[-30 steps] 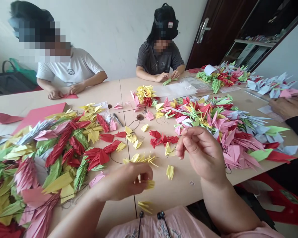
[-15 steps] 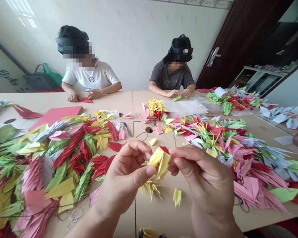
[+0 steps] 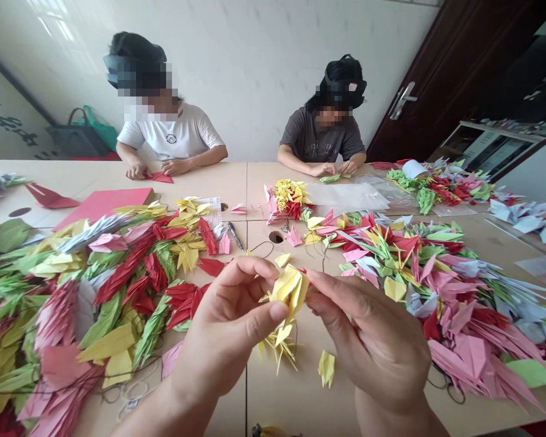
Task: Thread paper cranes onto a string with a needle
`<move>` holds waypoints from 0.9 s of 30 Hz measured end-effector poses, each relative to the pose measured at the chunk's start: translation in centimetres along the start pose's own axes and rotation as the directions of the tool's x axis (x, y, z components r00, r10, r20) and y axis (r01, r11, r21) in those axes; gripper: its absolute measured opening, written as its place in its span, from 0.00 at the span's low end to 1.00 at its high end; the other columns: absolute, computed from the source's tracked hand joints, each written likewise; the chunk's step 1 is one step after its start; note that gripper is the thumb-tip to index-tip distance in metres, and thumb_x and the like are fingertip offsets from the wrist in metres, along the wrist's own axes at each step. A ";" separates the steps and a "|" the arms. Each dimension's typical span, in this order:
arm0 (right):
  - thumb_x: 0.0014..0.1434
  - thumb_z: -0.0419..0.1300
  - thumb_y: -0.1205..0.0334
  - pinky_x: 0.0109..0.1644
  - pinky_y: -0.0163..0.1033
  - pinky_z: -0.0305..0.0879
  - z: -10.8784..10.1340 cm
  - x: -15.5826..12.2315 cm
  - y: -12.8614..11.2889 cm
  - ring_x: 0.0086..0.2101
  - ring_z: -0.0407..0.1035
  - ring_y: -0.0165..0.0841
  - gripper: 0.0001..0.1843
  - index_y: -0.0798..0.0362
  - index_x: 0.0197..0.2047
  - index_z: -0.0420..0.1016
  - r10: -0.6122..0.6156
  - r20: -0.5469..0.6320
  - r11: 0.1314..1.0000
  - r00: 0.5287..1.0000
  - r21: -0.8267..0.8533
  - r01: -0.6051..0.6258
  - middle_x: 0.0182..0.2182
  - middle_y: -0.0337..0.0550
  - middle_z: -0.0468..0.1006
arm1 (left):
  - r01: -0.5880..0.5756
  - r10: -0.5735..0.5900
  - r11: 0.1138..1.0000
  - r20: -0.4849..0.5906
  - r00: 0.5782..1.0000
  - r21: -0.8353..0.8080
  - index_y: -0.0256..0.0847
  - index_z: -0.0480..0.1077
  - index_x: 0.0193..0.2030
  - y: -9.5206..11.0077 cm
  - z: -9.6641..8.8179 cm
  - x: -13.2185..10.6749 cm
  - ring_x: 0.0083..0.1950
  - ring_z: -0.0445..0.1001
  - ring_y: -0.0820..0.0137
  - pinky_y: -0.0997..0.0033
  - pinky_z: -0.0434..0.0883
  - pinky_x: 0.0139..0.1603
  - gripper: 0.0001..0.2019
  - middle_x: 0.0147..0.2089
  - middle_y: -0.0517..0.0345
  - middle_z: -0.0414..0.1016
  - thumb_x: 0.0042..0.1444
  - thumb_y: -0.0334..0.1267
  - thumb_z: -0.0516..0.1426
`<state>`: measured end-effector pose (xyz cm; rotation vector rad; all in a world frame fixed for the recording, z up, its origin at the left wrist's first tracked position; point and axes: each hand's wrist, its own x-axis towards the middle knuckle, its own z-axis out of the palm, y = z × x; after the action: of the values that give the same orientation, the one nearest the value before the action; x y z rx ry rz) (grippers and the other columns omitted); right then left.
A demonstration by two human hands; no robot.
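Between thumb and fingers, my left hand (image 3: 236,321) pinches a yellow origami crane (image 3: 289,290), raised above the table. My right hand (image 3: 373,328) is closed at the crane's right side, thumb and index finger pressed together. A sliver of red paper shows by the right index fingertip; what those fingers grip is mostly hidden. Below the held crane hangs or lies a cluster of yellow folded paper points (image 3: 281,347), and I cannot tell if it is joined to the crane. A loose yellow folded piece (image 3: 326,368) lies on the table nearby.
Strung folded paper heaps fill the left (image 3: 118,273) and right (image 3: 464,328) of the table (image 3: 318,413). A pen (image 3: 235,235) and a cable hole (image 3: 276,237) lie ahead. Across sit two people (image 3: 170,130) (image 3: 321,136), handling red and green paper.
The view has shifted slightly. My right fingers have shifted against the yellow crane, and less of the red paper shows. My left hand keeps its pinch.
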<state>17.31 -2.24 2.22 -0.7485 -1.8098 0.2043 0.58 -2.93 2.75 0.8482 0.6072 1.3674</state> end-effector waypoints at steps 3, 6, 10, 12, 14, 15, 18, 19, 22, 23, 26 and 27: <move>0.63 0.61 0.74 0.40 0.39 0.79 0.0 -0.1 0.0 0.38 0.78 0.33 0.31 0.38 0.64 0.68 0.003 0.002 1.000 1.000 0.000 -0.003 0.42 0.38 0.84 | -0.006 0.005 1.000 0.016 1.000 0.025 0.48 0.78 0.39 0.0 0.1 -0.1 0.36 0.73 0.73 0.79 0.74 0.35 0.09 0.37 0.60 0.76 0.51 0.33 0.69; 0.62 0.62 0.75 0.41 0.40 0.79 0.0 -0.2 0.0 0.39 0.78 0.34 0.30 0.40 0.63 0.70 -0.002 0.003 1.000 1.000 -0.002 0.002 0.44 0.40 0.84 | -0.015 0.011 0.998 0.066 0.998 0.054 0.47 0.79 0.40 0.0 0.1 -0.3 0.38 0.72 0.75 0.82 0.73 0.39 0.08 0.37 0.61 0.75 0.53 0.34 0.69; 0.62 0.62 0.74 0.37 0.39 0.78 0.1 0.0 0.0 0.35 0.78 0.33 0.23 0.42 0.56 0.76 0.031 -0.021 0.999 0.999 0.015 -0.031 0.39 0.40 0.84 | -0.003 -0.006 0.998 0.141 0.990 0.059 0.47 0.79 0.44 0.1 0.0 -0.4 0.40 0.73 0.77 0.86 0.71 0.42 0.06 0.38 0.62 0.75 0.59 0.36 0.65; 0.63 0.62 0.72 0.33 0.39 0.77 0.1 0.1 -0.2 0.30 0.76 0.33 0.17 0.42 0.50 0.78 0.119 -0.042 0.991 0.992 0.066 -0.117 0.35 0.38 0.83 | 0.023 -0.030 0.999 0.181 0.983 0.043 0.48 0.79 0.46 0.2 -0.1 -0.5 0.41 0.74 0.77 0.85 0.72 0.44 0.06 0.39 0.61 0.77 0.62 0.38 0.62; 0.63 0.62 0.70 0.29 0.37 0.75 0.0 0.1 -0.3 0.27 0.74 0.31 0.13 0.42 0.46 0.79 0.230 -0.048 0.965 0.972 0.139 -0.221 0.31 0.36 0.81 | 0.041 -0.046 0.999 0.200 0.979 0.029 0.47 0.78 0.48 0.2 -0.1 -0.5 0.41 0.76 0.76 0.83 0.73 0.46 0.08 0.40 0.60 0.78 0.64 0.38 0.61; 0.63 0.62 0.70 0.28 0.35 0.74 -0.1 0.1 -0.4 0.25 0.73 0.29 0.11 0.43 0.44 0.79 0.276 -0.042 0.947 0.960 0.182 -0.264 0.30 0.35 0.81 | 0.037 -0.042 0.999 0.201 0.979 0.027 0.47 0.77 0.49 0.2 -0.1 -0.6 0.42 0.77 0.76 0.83 0.73 0.46 0.08 0.41 0.60 0.78 0.64 0.36 0.61; 0.64 0.62 0.70 0.25 0.27 0.71 -0.3 0.1 -0.5 0.23 0.72 0.23 0.10 0.44 0.43 0.78 0.367 0.004 0.878 0.930 0.328 -0.347 0.29 0.32 0.79 | 0.007 -0.012 1.000 0.218 0.976 0.022 0.47 0.75 0.51 0.2 0.0 -0.6 0.42 0.77 0.74 0.81 0.75 0.45 0.12 0.41 0.59 0.77 0.60 0.34 0.65; 0.64 0.62 0.70 0.25 0.25 0.70 -0.3 0.1 -0.6 0.23 0.72 0.22 0.10 0.44 0.43 0.78 0.383 0.016 0.856 0.924 0.369 -0.361 0.28 0.31 0.79 | -0.001 -0.003 1.000 0.234 0.972 0.018 0.47 0.75 0.51 0.1 0.0 -0.6 0.42 0.77 0.73 0.80 0.75 0.44 0.14 0.41 0.59 0.77 0.58 0.35 0.66; 0.64 0.62 0.70 0.25 0.23 0.69 -0.1 0.0 -0.8 0.23 0.71 0.21 0.10 0.44 0.43 0.78 0.387 0.043 0.829 0.921 0.421 -0.368 0.27 0.30 0.78 | 0.004 -0.006 1.000 0.253 0.967 0.008 0.48 0.75 0.51 -0.1 0.2 -0.5 0.43 0.78 0.72 0.80 0.75 0.42 0.17 0.43 0.59 0.77 0.55 0.36 0.68; 0.64 0.62 0.70 0.26 0.23 0.69 0.0 0.0 -0.9 0.23 0.71 0.21 0.10 0.45 0.43 0.78 0.375 0.050 0.833 0.926 0.419 -0.361 0.26 0.30 0.78 | 0.006 -0.007 1.000 0.245 0.970 0.007 0.48 0.75 0.51 -0.1 0.2 -0.4 0.43 0.78 0.73 0.81 0.75 0.42 0.16 0.44 0.60 0.77 0.55 0.35 0.68; 0.63 0.62 0.71 0.26 0.25 0.69 0.4 -0.1 -1.1 0.24 0.72 0.22 0.10 0.45 0.44 0.77 0.333 0.045 0.872 0.942 0.364 -0.326 0.29 0.30 0.80 | 0.001 0.000 1.000 0.207 0.978 -0.005 0.47 0.76 0.49 -0.1 0.2 -0.3 0.42 0.78 0.76 0.83 0.74 0.45 0.11 0.43 0.61 0.78 0.60 0.34 0.65; 0.63 0.62 0.71 0.26 0.25 0.69 0.5 -0.1 -1.1 0.25 0.72 0.22 0.11 0.46 0.44 0.77 0.323 0.033 0.888 0.946 0.335 -0.315 0.29 0.31 0.80 | -0.005 0.008 1.000 0.201 0.980 -0.015 0.46 0.77 0.48 -0.1 0.2 -0.2 0.42 0.78 0.76 0.83 0.74 0.46 0.10 0.43 0.60 0.78 0.60 0.37 0.64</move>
<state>16.48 -3.12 2.48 -0.7930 -1.5640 0.7029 0.75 -3.17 2.81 0.9640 0.4370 1.2720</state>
